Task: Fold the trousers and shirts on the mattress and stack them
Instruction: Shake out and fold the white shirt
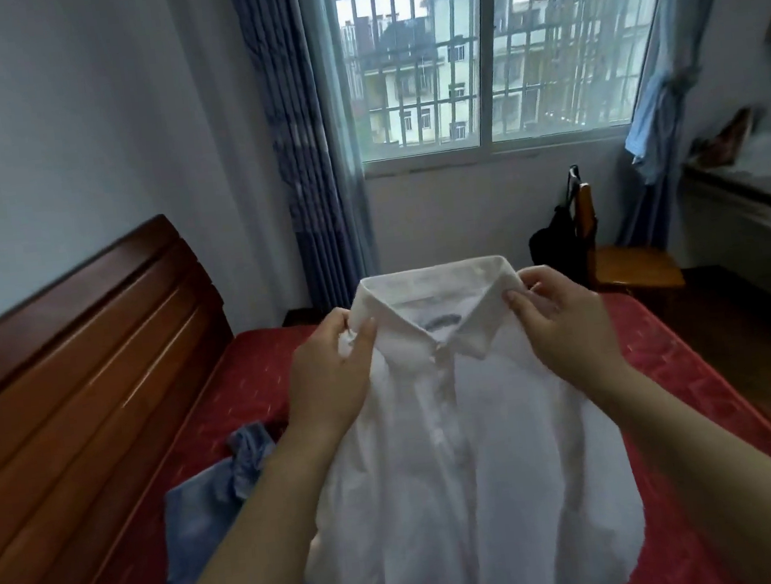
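Shirt (pixel 457 450) held up by shoulders over mattress (pixel 251 391): left hand (pixel 330 373), right hand (pixel 562 320) both pinching fabric beside collar.

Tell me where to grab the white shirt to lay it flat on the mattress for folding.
Probably at the two shoulders just outside the collar, one hand per side, coming from the near side, as the left hand and right hand pinch it now. The white shirt is buttoned, collar up, front toward the camera, so it should drape evenly from there.
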A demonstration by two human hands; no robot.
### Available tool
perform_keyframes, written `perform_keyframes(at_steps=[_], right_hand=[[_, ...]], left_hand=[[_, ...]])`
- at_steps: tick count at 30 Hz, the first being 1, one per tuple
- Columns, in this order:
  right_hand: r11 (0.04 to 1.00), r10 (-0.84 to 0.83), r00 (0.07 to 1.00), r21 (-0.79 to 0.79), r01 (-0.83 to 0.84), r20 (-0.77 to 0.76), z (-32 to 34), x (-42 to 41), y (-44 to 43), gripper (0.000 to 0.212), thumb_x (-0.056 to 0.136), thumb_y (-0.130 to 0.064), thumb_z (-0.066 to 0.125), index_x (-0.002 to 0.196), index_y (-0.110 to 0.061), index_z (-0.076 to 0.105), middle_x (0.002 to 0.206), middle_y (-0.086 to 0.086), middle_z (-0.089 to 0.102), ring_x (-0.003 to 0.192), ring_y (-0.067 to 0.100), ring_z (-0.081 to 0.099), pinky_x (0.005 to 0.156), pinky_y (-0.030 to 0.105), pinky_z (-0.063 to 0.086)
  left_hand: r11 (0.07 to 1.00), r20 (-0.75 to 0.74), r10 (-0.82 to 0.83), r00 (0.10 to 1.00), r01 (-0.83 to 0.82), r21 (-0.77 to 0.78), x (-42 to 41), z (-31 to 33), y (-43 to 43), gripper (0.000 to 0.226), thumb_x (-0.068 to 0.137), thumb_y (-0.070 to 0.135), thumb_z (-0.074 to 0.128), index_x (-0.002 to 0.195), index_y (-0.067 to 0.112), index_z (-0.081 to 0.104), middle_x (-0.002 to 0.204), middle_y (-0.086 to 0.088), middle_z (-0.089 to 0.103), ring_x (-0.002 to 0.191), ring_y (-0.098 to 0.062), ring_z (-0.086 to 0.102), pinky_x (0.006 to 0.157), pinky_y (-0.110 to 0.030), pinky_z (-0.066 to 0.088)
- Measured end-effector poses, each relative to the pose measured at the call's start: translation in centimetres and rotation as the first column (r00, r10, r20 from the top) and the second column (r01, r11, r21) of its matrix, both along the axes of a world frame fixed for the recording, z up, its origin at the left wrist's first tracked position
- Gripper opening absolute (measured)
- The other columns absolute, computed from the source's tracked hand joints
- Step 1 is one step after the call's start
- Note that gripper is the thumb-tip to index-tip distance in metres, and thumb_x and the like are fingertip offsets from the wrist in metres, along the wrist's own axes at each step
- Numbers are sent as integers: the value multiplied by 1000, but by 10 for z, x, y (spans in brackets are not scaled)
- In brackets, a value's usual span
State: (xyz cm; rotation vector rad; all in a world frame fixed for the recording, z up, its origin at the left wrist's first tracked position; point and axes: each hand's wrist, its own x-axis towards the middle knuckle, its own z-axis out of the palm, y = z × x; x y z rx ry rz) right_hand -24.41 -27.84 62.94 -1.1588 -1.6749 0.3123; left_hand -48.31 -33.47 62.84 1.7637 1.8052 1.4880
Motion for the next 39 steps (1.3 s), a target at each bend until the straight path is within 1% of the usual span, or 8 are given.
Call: perform_keyframes(at_steps=[3, 9, 16, 20, 23, 27, 31, 39], right_hand=[[994, -78, 995, -76, 83, 64, -11, -7, -10, 13, 89, -32, 61, 88, -21, 67, 77, -8, 67, 73, 11, 64, 63, 36, 53], [996, -41, 992, 69, 49, -119, 19, -37, -32, 9, 82, -35, 67, 75, -37, 62, 73, -26, 63, 70, -8, 60, 53, 8, 43], [974, 221, 972, 59, -217, -84, 27, -36, -29, 35, 84, -7, 67, 108, -31, 65, 97, -8, 70, 82, -1, 66, 71, 15, 52], [981, -42, 989, 180, 68, -145, 28, 13, -27, 55, 76, -44, 67, 125, -49, 43, 110, -13, 52, 93, -3, 56, 71, 10, 48], [980, 124, 971, 181, -87, -204, 60, 17, -11, 66, 83, -50, 60, 136, -58, 20, 118, -18, 40, 107, 0, 50, 77, 12, 48], [943, 109, 978, 329, -45, -178, 73, 4, 4, 54, 87, -43, 57, 133, -51, 32, 101, -28, 55, 93, -8, 56, 73, 3, 40], [987, 31, 983, 159, -2, -184, 52, 9, 15, 29, 85, -26, 66, 112, -26, 56, 98, -22, 56, 97, -6, 54, 78, 8, 42], [981, 52, 997, 190, -41, -55, 63, 45, 26, 37, 85, -21, 67, 117, -17, 50, 100, -17, 54, 91, -19, 49, 73, -1, 36]], left_hand=[[993, -35, 9, 999, -13, -119, 1, -12, -5, 30, 92, 35, 53, 77, 9, 58, 71, -5, 62, 69, -21, 58, 62, -36, 42], [995, 299, -100, 949, 102, 6, 30, 17, 8, 25, 91, 37, 56, 78, 15, 60, 73, -5, 66, 65, -17, 60, 59, -27, 45], [900, 582, -353, 732, 436, -2, 67, 31, 37, 33, 92, 33, 54, 94, 3, 67, 84, -8, 69, 78, -16, 64, 76, -30, 53], [940, 480, -317, 818, 337, 46, 72, 35, 51, 31, 93, 34, 54, 84, 7, 67, 71, 4, 65, 64, -5, 58, 59, -17, 47], [881, 329, -473, 817, 449, 152, 85, 59, 57, 26, 95, 31, 51, 87, 13, 68, 76, 4, 67, 69, -2, 59, 62, -15, 47], [841, 270, -537, 799, 484, 242, 105, 69, 58, 26, 94, 34, 50, 84, 15, 64, 73, 5, 64, 69, -5, 56, 64, -25, 46], [886, 240, -455, 857, 410, 217, 107, 43, 58, 22, 94, 32, 52, 79, 21, 63, 67, 12, 61, 63, -3, 54, 62, -26, 44], [899, 130, -439, 889, 434, 68, 122, -9, 63, 22, 80, 47, 55, 87, 28, 62, 81, 8, 65, 76, -13, 62, 67, -41, 53]])
